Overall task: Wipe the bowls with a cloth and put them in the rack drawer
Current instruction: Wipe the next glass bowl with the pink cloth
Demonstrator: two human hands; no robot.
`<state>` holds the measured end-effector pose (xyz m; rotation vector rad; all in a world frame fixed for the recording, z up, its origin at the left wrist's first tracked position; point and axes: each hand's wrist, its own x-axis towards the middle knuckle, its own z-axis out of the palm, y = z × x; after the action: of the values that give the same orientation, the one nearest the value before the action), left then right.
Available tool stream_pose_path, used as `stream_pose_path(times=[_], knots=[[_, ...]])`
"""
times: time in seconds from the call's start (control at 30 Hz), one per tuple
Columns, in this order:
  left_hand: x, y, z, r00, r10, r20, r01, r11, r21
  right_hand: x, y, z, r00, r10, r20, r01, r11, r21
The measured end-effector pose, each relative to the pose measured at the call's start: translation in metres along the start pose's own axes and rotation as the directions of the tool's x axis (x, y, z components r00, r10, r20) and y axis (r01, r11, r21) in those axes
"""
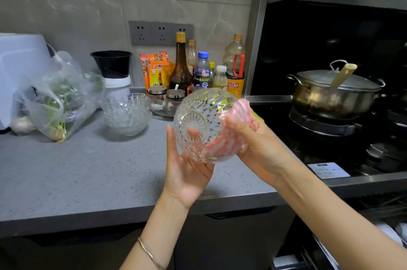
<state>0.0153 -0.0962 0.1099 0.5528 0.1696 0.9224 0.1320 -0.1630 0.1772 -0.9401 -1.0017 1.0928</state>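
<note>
Head: bowl [199, 128] betw both hands' grip.

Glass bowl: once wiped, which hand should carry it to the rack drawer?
Left, probably. The left hand already cups the glass bowl from beneath, while the right hand is occupied pressing the pink-checked cloth into it. The drawer at lower right is barely visible, though, so reach is uncertain.

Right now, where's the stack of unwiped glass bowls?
Head view, left of centre: the stack of glass bowls sits on the countertop, between the plastic bag of greens and the condiment jars.
</note>
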Motion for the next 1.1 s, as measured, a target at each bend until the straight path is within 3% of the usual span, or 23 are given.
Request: stream_pose_path(times=[0.23, 0.43, 0.53, 0.63, 0.7, 0.73, 0.83, 0.87, 0.9, 1.03, 1.1], knots=[[0.004, 0.016, -0.008, 0.996, 0.068, 0.056, -0.065, 0.997, -0.051, 0.003, 0.005, -0.017, 0.991, 0.132, -0.015, -0.133, 0.975, -0.177], [0.002, 0.022, 0.000, 0.986, 0.147, -0.077, -0.146, 0.989, 0.022, 0.006, 0.022, -0.028, 0.962, 0.266, -0.064, -0.270, 0.961, -0.061], [0.000, 0.027, 0.003, 0.971, 0.192, -0.142, -0.183, 0.980, 0.073, 0.009, 0.027, -0.030, 0.968, 0.097, -0.231, -0.114, 0.992, -0.060], [-0.001, 0.027, 0.008, 0.961, 0.212, -0.178, -0.197, 0.976, 0.097, 0.008, 0.025, -0.023, 0.921, -0.258, -0.291, 0.196, 0.954, -0.225], [-0.001, 0.021, 0.014, 0.961, 0.217, -0.170, -0.187, 0.967, 0.175, 0.006, 0.023, -0.008, 0.861, -0.493, -0.127, 0.402, 0.811, -0.425], [-0.001, 0.017, 0.017, 0.962, 0.221, -0.163, -0.184, 0.959, 0.216, 0.006, 0.025, -0.001, 0.829, -0.559, 0.009, 0.472, 0.691, -0.547], [-0.001, 0.009, 0.023, 0.966, 0.217, -0.142, -0.174, 0.947, 0.269, 0.015, 0.041, 0.000, 0.708, -0.595, 0.381, 0.531, 0.093, -0.842], [-0.001, 0.009, 0.025, 0.964, 0.226, -0.139, -0.183, 0.945, 0.272, 0.018, 0.043, -0.003, 0.683, -0.590, 0.431, 0.521, -0.021, -0.853], [-0.001, 0.010, 0.026, 0.962, 0.240, -0.132, -0.197, 0.941, 0.274, 0.019, 0.042, -0.006, 0.673, -0.588, 0.449, 0.524, -0.050, -0.850], [-0.002, 0.013, 0.026, 0.963, 0.228, -0.143, -0.199, 0.961, 0.191, 0.009, 0.052, -0.012, 0.661, -0.607, 0.441, 0.559, 0.006, -0.829], [-0.002, 0.012, 0.027, 0.973, 0.167, -0.159, -0.145, 0.979, 0.142, 0.001, 0.062, -0.010, 0.623, -0.618, 0.480, 0.581, -0.044, -0.812]])
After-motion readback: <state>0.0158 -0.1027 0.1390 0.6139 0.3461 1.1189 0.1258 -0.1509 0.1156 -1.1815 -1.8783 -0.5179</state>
